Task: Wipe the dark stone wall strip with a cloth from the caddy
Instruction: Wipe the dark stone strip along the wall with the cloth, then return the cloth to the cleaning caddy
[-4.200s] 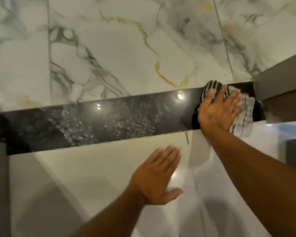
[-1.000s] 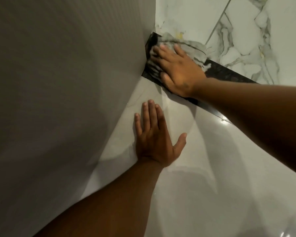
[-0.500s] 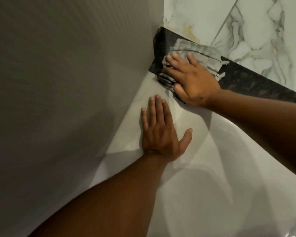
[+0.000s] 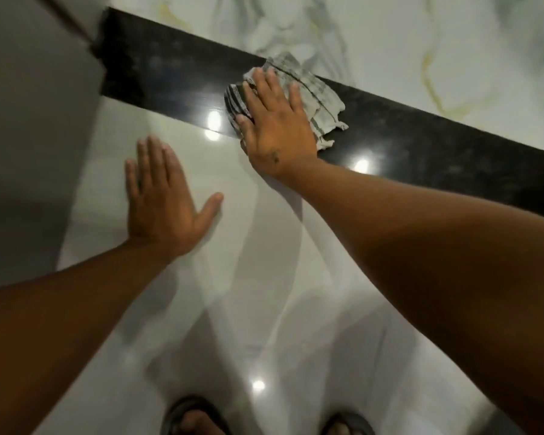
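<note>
Head view: dark stone strip (image 4: 170, 73) is seen running long-axis from the upper-left corner down to the right edge, between marble wall (image 4: 390, 42) above and pale glossy tile (image 4: 264, 246) below. Striped cloth (image 4: 314, 92) is pressed flat on it under the right hand (image 4: 277, 127), fingers spread, palm down. Unwiped length is judged to lie mostly rightward. Left hand (image 4: 161, 202), flat and empty, is braced on the tile, clear of the strip.
</note>
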`<state>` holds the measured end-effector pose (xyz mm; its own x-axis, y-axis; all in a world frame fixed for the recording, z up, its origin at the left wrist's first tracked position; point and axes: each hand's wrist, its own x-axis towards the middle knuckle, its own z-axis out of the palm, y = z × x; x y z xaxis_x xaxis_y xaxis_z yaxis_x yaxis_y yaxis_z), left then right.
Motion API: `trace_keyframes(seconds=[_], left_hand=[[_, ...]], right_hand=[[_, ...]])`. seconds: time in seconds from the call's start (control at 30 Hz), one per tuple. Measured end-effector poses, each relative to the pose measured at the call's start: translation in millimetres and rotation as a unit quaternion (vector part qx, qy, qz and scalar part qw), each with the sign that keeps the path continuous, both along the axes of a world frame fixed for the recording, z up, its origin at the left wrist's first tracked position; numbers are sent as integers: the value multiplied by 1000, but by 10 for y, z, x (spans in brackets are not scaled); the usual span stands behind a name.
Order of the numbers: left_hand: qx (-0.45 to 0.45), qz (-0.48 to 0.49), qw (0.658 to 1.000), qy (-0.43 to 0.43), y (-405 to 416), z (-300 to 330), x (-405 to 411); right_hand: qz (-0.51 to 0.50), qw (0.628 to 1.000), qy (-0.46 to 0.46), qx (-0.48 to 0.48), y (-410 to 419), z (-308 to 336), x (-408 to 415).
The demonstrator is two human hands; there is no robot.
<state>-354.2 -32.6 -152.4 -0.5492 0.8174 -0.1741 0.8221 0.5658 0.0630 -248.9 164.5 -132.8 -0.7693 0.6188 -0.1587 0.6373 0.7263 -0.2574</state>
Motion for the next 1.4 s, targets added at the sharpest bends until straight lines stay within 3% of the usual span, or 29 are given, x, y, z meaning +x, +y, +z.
trace_keyframes(seconds=[0.2,0.33,0.5,0.6,0.67,0.77,0.9,1.0,1.07,1.17,1.3,1.4], left_hand=[[-10,-190,981,-40,551,29,1216],[2,-319,945,-68,943,0,2191],[23,-371,924,-92,1256,-29,2804],[19,-403,911,-83,1121,392,3073],[-38,-461,881,-102,902,1051,3561],[-62,-445,889,-94,748,981,3619],[-49,-449,888,-89,911,1016,3605],[-47,-477,874,-80,919,1154,3710],[-54,-513,852,-90,773,1369,3985],[-63,-528,843,-82,615,1426,4182],[-77,-538,838,-52,462,1336,4288],[-88,-541,836,-29,391,1253,4252]], right_hand=[[-186,983,6,10,259,-77,1643],[-342,939,-11,20,466,-41,2669],[-461,887,8,16,670,-34,3536],[-492,868,58,-39,535,414,3969],[-573,804,124,-100,107,1083,4537],[-618,729,236,-178,-261,1142,4497],[-662,578,388,-277,-684,1413,4573],[-685,526,417,-284,-1194,1852,4926],[-726,522,379,-238,-1613,2148,5336],[-759,559,274,-191,-1985,2035,5582],[-714,636,234,-174,-2134,1571,5369],[-657,714,189,-151,-2187,1290,5030]])
